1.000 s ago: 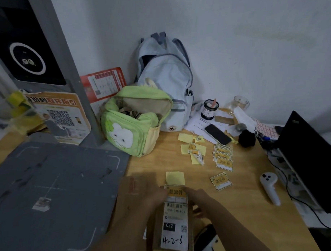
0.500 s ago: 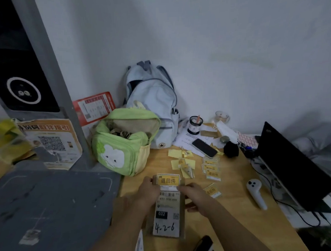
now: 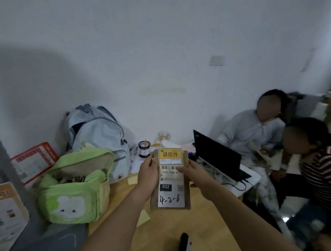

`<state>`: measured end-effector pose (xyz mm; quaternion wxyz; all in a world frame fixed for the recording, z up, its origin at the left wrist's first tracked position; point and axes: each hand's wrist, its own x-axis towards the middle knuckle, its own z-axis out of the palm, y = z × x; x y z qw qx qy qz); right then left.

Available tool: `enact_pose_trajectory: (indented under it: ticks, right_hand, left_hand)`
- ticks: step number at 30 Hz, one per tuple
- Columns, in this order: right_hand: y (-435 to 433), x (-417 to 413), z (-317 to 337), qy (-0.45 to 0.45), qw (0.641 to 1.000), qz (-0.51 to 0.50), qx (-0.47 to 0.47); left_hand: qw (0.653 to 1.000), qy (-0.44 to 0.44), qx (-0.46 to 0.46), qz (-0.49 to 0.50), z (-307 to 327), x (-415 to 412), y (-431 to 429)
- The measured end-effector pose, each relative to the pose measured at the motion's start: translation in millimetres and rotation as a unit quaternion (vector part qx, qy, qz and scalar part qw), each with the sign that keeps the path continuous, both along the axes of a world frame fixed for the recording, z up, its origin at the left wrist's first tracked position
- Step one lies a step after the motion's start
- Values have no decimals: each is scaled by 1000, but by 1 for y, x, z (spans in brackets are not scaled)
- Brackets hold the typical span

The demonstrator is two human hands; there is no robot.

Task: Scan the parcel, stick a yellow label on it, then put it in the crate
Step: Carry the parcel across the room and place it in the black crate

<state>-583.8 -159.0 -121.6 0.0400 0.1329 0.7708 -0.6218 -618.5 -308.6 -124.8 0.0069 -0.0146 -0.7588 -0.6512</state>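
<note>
**Two hands, one parcel, no crate in sight**

Both hands held the parcel [image 3: 170, 183] up in the air, above the middle of the desk [image 3: 211, 223]. The left hand [image 3: 147, 174] was closed on its left edge. The right hand [image 3: 195, 173] was closed on its right edge, with the thumb on the front, just under the yellow label [image 3: 170, 156]. The label sat flat on the top part of the parcel, so I think the sticking step was done.

The parcel stood tall, its long side running from top to bottom, with the writing facing the person. The hands were about level with each other, so neither one was clearly nearer.

No crate showed anywhere, so I cannot tell which way the parcel had to go. The bag [image 3: 75, 186] sat at the left side of the desk and the laptop [image 3: 216, 157] at the right edge. The next move probably called for finding the crate first.
</note>
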Motion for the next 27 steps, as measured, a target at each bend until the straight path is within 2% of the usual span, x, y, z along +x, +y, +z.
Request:
enact_pose_trajectory:
  ticks: [6, 12, 20, 27]
  right_hand:
    - [66, 69, 45, 45, 992, -116, 9]
    - [133, 158, 70, 51, 969, -243, 5]
    - [208, 333, 79, 25, 908, -419, 18]
    - [226, 504, 86, 45, 834, -548, 41]
  left_hand:
    - [992, 23, -11, -127, 43, 22, 73]
    - [964, 6, 18, -264, 58, 79, 167]
    - [899, 1, 14, -437, 62, 212, 301]
    - [826, -6, 28, -564, 77, 377, 363]
